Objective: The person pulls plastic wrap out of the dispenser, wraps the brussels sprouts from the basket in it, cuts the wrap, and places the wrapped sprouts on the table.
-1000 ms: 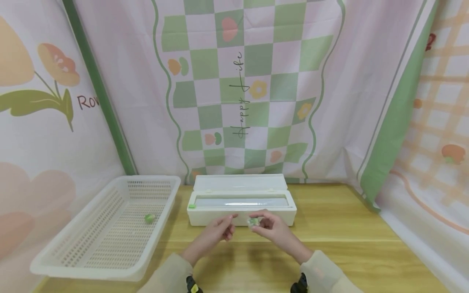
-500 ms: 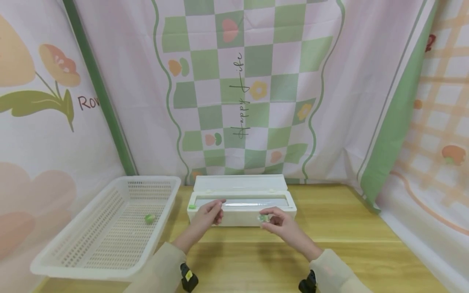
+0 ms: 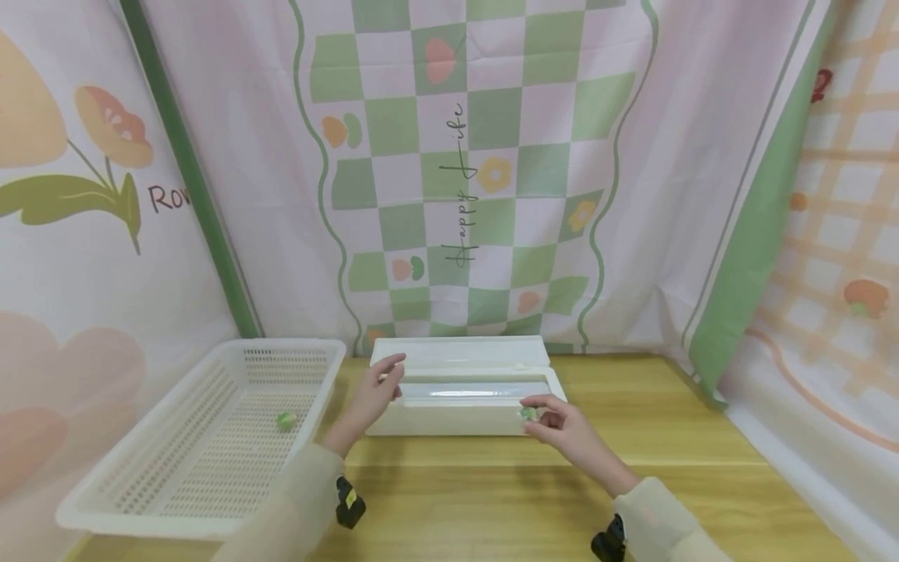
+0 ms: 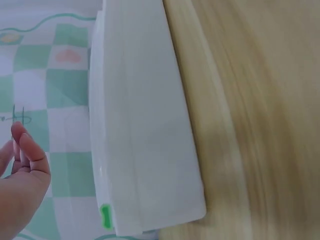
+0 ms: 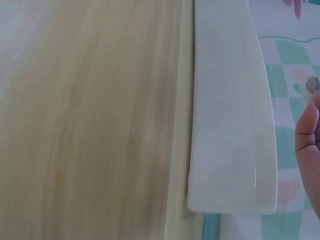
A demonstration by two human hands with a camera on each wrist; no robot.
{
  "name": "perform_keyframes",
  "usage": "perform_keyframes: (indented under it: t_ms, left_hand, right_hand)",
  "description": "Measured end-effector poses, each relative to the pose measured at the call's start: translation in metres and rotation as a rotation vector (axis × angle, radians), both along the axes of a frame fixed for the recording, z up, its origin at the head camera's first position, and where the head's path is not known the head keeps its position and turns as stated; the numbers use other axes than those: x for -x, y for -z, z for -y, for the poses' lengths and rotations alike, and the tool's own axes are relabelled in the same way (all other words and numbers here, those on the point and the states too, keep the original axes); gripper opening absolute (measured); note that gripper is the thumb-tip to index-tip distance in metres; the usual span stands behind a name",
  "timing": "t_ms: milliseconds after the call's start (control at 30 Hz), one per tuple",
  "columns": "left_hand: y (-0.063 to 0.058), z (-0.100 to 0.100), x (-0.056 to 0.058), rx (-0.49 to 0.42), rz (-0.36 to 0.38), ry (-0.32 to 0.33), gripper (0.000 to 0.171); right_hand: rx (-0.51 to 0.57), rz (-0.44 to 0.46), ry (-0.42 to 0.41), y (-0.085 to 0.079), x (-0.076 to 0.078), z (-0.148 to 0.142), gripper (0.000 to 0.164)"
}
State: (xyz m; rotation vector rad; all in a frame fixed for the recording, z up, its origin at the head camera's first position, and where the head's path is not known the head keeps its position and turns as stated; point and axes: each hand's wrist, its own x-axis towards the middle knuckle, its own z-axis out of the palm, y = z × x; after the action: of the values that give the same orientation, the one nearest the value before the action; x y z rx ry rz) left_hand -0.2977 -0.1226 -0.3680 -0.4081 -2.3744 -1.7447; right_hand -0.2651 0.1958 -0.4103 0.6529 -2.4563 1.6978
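Between thumb and fingertips, my right hand [image 3: 570, 432] pinches a small green-and-white sprout [image 3: 528, 414], like a Brussels sprout, in clear film. Its brownish end [image 5: 313, 84] shows in the right wrist view. The hand is in front of the right part of a white cling film dispenser [image 3: 442, 421], whose lid [image 3: 460, 351] stands raised behind a shiny roll of film [image 3: 477, 390]. My left hand [image 3: 372, 396] is raised at the dispenser's left end with fingers loosely bent, holding nothing. A green slider [image 4: 106, 216] sits at that end in the left wrist view.
A white perforated basket [image 3: 309, 437] stands on the left with one small green-and-white sprout [image 3: 286, 421] in it. The wooden table [image 3: 477, 499] reaches back to a patterned curtain [image 3: 492, 179]; more cloth hangs at both sides.
My hands have moved apart: the left went left and up to the dispenser's left end, the right went right with the wrapped sprout. The basket and dispenser have stayed put.
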Motion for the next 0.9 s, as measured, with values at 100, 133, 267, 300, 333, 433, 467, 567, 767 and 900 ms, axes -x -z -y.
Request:
perform_keyframes:
  t_ms: [100, 133, 267, 300, 333, 433, 467, 567, 767, 900]
  left_hand:
    - [-0.005, 0.005, 0.001, 0.029, 0.003, -0.025, 0.038]
    - [-0.006, 0.006, 0.002, 0.043, -0.003, -0.034, 0.038]
    - [-0.006, 0.010, 0.005, 0.110, -0.015, -0.088, 0.038]
    - [-0.005, 0.010, 0.006, 0.129, -0.027, -0.103, 0.037]
    - [-0.003, 0.011, 0.007, 0.141, -0.034, -0.114, 0.037]
    - [0.002, 0.013, 0.009, 0.166, -0.044, -0.142, 0.036]
    - [0.003, 0.014, 0.010, 0.173, -0.051, -0.150, 0.036]
    - [0.006, 0.015, 0.010, 0.200, -0.062, -0.165, 0.035]
    - [0.009, 0.018, 0.009, 0.338, -0.074, -0.178, 0.035]
    - [0.012, 0.019, 0.008, 0.472, -0.108, -0.186, 0.034]
  right_hand:
    - [0.000, 0.004, 0.020, 0.002, 0.000, -0.005, 0.038]
    - [0.000, 0.007, 0.024, 0.002, 0.001, -0.007, 0.038]
    - [-0.008, 0.016, 0.033, 0.003, 0.000, -0.013, 0.040]
    - [-0.007, 0.021, 0.037, 0.003, 0.000, -0.015, 0.040]
    - [-0.004, 0.026, 0.041, 0.003, 0.001, -0.016, 0.041]
    - [-0.004, 0.043, 0.064, 0.004, 0.000, -0.021, 0.040]
    - [-0.003, 0.051, 0.072, 0.004, 0.000, -0.023, 0.040]
    - [-0.010, 0.072, 0.092, 0.006, 0.000, -0.028, 0.038]
    - [-0.010, 0.094, 0.122, 0.009, 0.002, -0.037, 0.037]
    - [-0.020, 0.111, 0.140, 0.011, 0.001, -0.041, 0.037]
